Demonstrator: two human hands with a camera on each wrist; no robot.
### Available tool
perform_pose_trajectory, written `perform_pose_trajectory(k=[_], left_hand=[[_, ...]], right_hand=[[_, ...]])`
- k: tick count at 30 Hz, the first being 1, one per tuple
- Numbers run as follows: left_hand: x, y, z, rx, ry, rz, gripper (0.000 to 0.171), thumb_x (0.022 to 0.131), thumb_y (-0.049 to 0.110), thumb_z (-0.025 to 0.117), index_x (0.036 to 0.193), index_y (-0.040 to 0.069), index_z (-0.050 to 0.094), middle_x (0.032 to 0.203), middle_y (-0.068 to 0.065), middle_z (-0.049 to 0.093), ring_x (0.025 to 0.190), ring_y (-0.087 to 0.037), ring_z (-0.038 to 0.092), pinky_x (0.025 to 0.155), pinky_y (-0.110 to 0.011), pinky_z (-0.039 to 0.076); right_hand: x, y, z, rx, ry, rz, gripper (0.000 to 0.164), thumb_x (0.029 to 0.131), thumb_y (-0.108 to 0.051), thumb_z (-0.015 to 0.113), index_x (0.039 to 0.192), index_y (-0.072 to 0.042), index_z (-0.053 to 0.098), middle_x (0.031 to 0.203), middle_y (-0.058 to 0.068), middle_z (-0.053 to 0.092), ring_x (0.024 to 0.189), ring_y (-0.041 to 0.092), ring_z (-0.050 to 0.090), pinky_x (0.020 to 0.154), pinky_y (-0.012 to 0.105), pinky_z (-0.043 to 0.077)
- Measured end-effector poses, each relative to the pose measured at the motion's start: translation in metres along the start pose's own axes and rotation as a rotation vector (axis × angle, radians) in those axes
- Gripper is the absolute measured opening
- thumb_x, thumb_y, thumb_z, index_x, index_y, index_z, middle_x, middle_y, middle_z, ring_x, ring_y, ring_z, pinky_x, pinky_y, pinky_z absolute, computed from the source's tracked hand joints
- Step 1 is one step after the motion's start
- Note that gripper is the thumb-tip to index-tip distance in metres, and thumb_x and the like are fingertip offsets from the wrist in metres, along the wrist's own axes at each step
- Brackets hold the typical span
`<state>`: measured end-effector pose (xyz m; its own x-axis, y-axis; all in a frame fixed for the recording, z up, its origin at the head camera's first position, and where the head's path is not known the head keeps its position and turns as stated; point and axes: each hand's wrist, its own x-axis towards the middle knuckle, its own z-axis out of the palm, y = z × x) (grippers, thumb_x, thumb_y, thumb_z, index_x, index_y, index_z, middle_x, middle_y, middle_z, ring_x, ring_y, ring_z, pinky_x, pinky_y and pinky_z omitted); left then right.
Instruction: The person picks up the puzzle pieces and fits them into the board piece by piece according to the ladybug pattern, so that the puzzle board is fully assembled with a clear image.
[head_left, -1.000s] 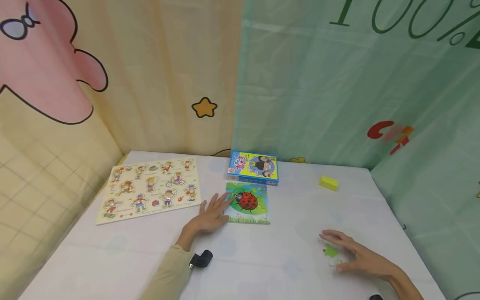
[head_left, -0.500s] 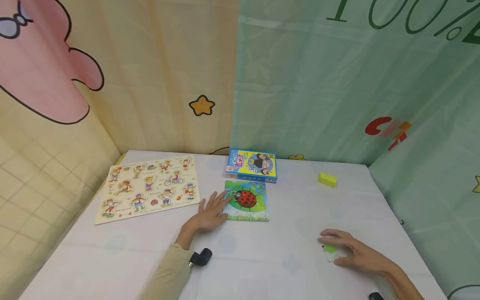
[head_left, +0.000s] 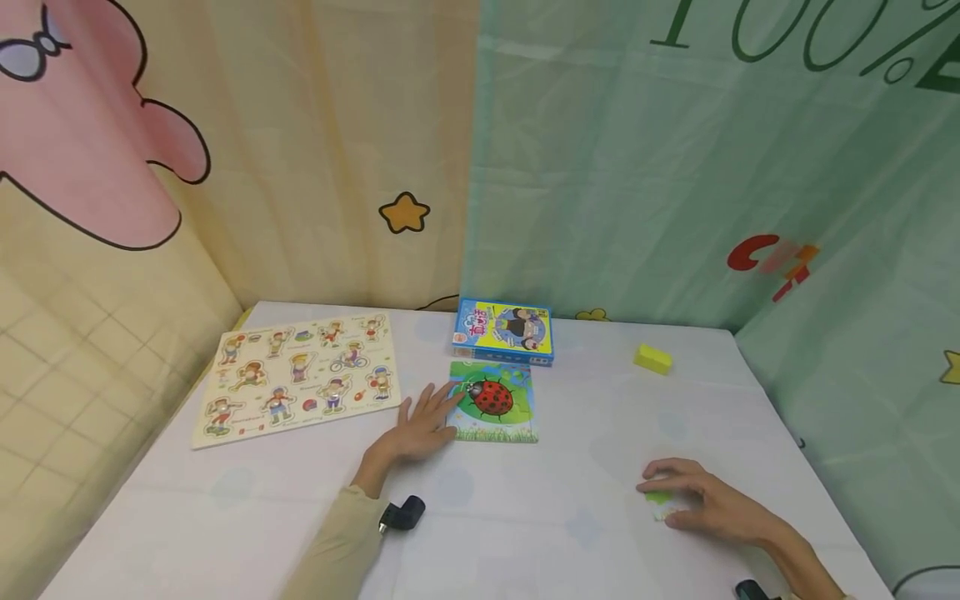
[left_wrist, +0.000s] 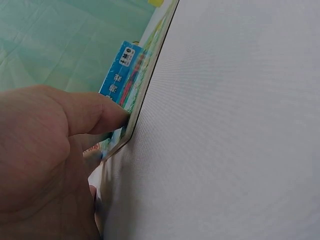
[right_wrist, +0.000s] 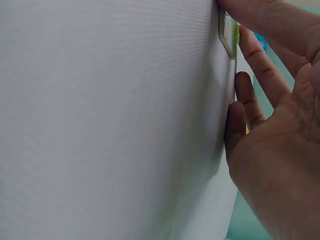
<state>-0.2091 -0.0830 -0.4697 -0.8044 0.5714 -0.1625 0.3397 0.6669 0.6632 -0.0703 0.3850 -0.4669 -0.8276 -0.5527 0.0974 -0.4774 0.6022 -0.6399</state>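
Note:
In the head view my left hand rests with spread fingers at the left side of a square ladybug puzzle. In the left wrist view its thumb touches the edge of the puzzle board. Farther right, my right hand has its thumb and forefinger at opposite edges of a small green-and-white puzzle piece, which is partly covered. The right wrist view shows that piece low at the white tabletop, between thumb and forefinger, with the other fingers loosely bent.
A cream peg puzzle board with pictures of children lies at the left. Behind the ladybug puzzle sits a blue-and-yellow box. A yellow block stands at the back right. Printed curtains hang behind the white table.
My right hand's fingers have closed in around the small puzzle piece, covering more of it. The left hand stays in place on the ladybug puzzle. The head view has shifted slightly.

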Motion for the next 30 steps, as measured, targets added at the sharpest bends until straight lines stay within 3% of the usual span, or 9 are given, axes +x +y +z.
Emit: perform_pose_trajectory(k=[7, 18, 23, 30], left_hand=[[0.0, 0.0, -0.001, 0.009, 0.006, -0.007, 0.06, 0.103, 0.019, 0.046, 0.159, 0.01, 0.028, 0.17, -0.009, 0.008, 0.155, -0.039, -0.006, 0.119, -0.065, -0.009], [-0.001, 0.001, 0.0, 0.003, 0.005, 0.003, 0.06, 0.103, 0.019, 0.046, 0.159, 0.009, 0.027, 0.17, -0.01, 0.008, 0.155, -0.039, -0.006, 0.119, -0.066, -0.009], [-0.001, 0.001, 0.0, 0.006, 0.013, -0.001, 0.06, 0.102, 0.019, 0.046, 0.158, 0.009, 0.029, 0.17, -0.01, 0.009, 0.155, -0.039, -0.004, 0.12, -0.066, -0.008], [-0.002, 0.001, -0.001, 0.004, 0.015, 0.007, 0.06, 0.102, 0.019, 0.046, 0.159, 0.009, 0.028, 0.17, -0.01, 0.009, 0.155, -0.039, -0.005, 0.119, -0.066, -0.008]], right_hand=[[0.011, -0.001, -0.004, 0.033, -0.055, 0.04, 0.041, 0.088, -0.022, 0.077, 0.128, -0.017, 0.068, 0.127, 0.001, 0.057, 0.119, -0.006, 0.046, 0.093, 0.011, 0.04], [0.031, -0.01, -0.004, -0.039, -0.05, 0.097, 0.038, 0.086, -0.022, 0.08, 0.122, -0.019, 0.071, 0.118, -0.001, 0.061, 0.106, 0.003, 0.054, 0.084, 0.017, 0.048], [0.053, -0.017, 0.004, -0.095, -0.041, 0.121, 0.038, 0.086, -0.023, 0.079, 0.123, -0.023, 0.07, 0.119, -0.007, 0.06, 0.107, 0.007, 0.056, 0.088, 0.021, 0.05], [0.097, -0.033, 0.012, -0.101, -0.046, 0.134, 0.041, 0.086, -0.026, 0.079, 0.125, -0.017, 0.069, 0.122, -0.006, 0.063, 0.108, 0.01, 0.058, 0.091, 0.029, 0.053]])
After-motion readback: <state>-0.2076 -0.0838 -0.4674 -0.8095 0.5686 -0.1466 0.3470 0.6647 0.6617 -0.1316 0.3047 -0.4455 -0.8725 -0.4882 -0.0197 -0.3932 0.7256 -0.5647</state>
